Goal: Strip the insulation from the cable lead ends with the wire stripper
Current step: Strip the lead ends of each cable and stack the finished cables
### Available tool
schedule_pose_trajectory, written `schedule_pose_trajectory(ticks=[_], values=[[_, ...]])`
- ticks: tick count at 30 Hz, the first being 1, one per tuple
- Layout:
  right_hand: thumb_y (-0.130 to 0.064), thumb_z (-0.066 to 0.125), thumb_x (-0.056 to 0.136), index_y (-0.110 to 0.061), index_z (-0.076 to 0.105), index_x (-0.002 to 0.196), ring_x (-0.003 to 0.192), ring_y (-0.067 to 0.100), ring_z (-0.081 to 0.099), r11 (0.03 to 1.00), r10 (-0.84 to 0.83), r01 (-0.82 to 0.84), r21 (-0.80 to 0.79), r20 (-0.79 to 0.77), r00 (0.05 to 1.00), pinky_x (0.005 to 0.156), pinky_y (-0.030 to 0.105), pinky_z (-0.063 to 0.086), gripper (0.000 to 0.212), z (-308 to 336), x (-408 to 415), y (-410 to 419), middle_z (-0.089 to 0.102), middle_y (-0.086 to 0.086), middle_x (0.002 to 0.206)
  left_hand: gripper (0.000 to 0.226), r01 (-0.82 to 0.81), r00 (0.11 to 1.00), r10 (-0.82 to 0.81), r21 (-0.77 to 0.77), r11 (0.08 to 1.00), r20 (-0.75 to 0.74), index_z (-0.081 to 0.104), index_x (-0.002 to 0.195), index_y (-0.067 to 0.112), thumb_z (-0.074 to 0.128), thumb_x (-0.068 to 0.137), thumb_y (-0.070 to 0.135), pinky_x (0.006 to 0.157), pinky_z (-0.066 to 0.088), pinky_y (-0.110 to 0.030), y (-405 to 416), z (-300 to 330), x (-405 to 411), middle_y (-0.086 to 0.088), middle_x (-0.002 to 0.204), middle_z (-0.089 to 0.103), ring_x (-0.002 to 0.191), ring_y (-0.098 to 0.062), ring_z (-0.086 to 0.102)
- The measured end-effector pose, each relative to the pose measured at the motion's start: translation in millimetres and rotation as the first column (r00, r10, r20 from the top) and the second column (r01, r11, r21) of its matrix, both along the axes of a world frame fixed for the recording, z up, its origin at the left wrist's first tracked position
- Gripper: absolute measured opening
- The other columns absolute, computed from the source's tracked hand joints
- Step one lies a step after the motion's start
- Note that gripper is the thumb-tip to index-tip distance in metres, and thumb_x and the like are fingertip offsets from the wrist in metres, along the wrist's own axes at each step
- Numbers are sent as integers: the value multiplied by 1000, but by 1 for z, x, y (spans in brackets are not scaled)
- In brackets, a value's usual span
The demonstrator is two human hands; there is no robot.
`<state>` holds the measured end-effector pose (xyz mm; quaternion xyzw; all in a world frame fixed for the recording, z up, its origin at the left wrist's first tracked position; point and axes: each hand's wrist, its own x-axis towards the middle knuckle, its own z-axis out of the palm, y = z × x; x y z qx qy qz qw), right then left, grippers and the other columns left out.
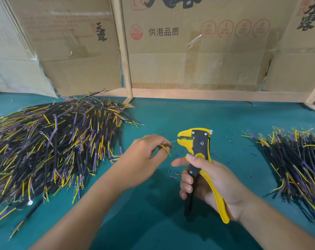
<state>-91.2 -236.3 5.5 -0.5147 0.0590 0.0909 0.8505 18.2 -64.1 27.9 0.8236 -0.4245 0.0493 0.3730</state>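
at the far left a large heap of cables (pixel 50 147) in black, yellow and purple sprawls over the green table (pixel 171 116); its left side runs off the frame, and individual leads inside the tangle are hard to tell apart. a few ring terminals show among them, most too small to read clearly.

beside the heap, the left hand (pixel 144 156) pinches a yellow-striped lead (pixel 164 148) between thumb and fingertips. the rest of that cable is hidden under the hand. its thin bare tip points right, just short of the tool's mouth; whether it touches the jaws cannot be told.

the wire stripper (pixel 198 150), yellow and black, stands upright in the right hand (pixel 207 179), whose fingers curl round the black handle while the thumb lies along the tool's body. the palm hides part of the yellow handle. the jaws stand a little apart, facing left.

tiny bits of cut insulation (pixel 174 175) lie scattered on the bare cloth around and between the hands.

at the right, a second pile of cables (pixel 293 159) is cut off by the frame edge. open table lies between both piles and behind the tool, up to the cardboard wall (pixel 189 65) at the back.
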Motion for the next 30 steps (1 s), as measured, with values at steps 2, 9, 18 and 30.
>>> schedule_pose_trajectory(ticks=[2,9,18,30], values=[[-38,69,84,1,72,108,57,25,45,1000,-5,5,3,-6,1000,60,40,50,46,0,1,0,44,9,67,17,2,1000,-2,7,1000,26,73,105,18,58,97,17,71,35,-7,0,2,0,16,93,67,79,5,54],[-37,70,83,2,72,107,57,25,45,1000,-15,15,21,-14,1000,60,41,50,46,0,2,0,44,9,66,13,12,995,-10,-16,1000,95,77,95,13,64,94,10,68,32,-4,-1,5,-2,24,76,55,74,10,51],[-34,71,86,5,70,108,57,25,47,998,-27,29,53,-24,999,59,41,51,45,-2,2,-2,45,10,67,26,63,997,-62,-12,998,53,74,98,12,60,95,34,66,33,-2,-2,4,-5,21,73,52,70,15,50],[-35,64,90,-5,78,95,59,25,46,998,-26,27,48,-40,999,62,41,51,33,1,3,-1,44,10,69,50,68,995,-66,18,998,-80,68,114,24,57,83,62,65,35,-14,2,5,-6,10,91,59,70,-7,42]])
